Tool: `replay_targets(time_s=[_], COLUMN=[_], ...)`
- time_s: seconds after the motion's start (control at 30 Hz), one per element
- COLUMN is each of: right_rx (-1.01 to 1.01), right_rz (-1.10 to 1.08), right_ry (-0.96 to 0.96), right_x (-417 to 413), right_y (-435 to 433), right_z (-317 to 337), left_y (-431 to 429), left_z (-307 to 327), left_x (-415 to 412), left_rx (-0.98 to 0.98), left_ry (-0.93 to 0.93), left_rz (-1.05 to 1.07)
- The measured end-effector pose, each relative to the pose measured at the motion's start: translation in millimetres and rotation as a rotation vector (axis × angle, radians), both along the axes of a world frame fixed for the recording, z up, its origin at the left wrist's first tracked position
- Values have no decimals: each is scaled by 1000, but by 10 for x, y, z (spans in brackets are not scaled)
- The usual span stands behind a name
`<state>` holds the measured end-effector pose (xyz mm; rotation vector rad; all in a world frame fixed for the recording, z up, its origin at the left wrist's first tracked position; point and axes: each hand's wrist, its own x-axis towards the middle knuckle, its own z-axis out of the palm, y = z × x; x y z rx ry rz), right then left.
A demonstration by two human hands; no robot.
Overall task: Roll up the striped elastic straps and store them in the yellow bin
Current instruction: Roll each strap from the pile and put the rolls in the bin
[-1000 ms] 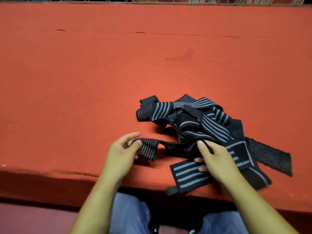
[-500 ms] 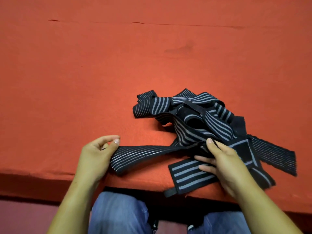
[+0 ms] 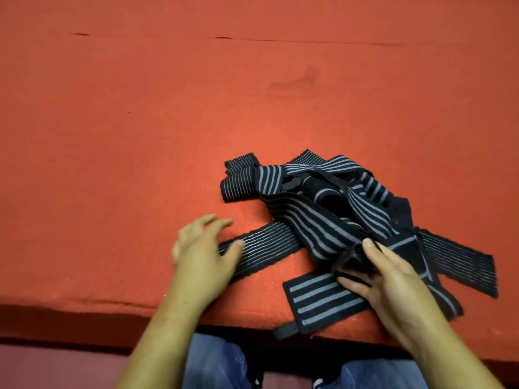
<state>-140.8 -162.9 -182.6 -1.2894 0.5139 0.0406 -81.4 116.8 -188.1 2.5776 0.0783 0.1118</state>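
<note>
Head: L hand (image 3: 202, 258) flat on strap (image 3: 269, 243)

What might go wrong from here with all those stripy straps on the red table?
The thin-striped strap under the left hand disappears beneath the pile, which the right hand pinches; rolling it may drag the tangle along. The broad-striped strap lies at the table edge, its tab overhanging, so a nudge might tip it to the floor.

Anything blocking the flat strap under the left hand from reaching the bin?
Yes: the flat strap runs under the tangled pile that the right hand grips. Left hand rests on its free end. Bin not in view.
</note>
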Motion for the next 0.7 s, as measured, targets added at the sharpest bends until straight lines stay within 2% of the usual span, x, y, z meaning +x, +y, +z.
replay_targets(time_s=[0.07,0.17,0.23,0.27,0.3,0.37,0.43,0.47,0.6,0.7], right_rx=[-192,-674,-853,-881,-885,-925,-1059,-1104,-1195,-1197], right_rz=[103,514,742,757,690,391,146,99,175,167], right_ry=[-78,-236,-206,-194,-223,-342,-417,-407,-233,-241], right_x=[-43,-144,-176,-175,-162,-115,-21,27,209,267], right_y=[29,93,81,67,26,-86,-241,-326,-522,-521], right_z=[64,132,201,244,293,376,412,402,251,134], left_y=[-280,-584,-725,-745,-747,-675,-568,-509,-301,-244], left_z=[41,172,183,167,140,76,52,58,103,104], left_x=[27,17,-6,-19,-9,25,30,22,20,-17], left_rx=[-87,-433,-467,-450,-429,-424,-519,-600,-901,-1082], left_ry=[6,184,216,215,192,148,152,165,210,245], left_rz=[-125,-144,-179,-184,-177,-157,-149,-141,-42,21])
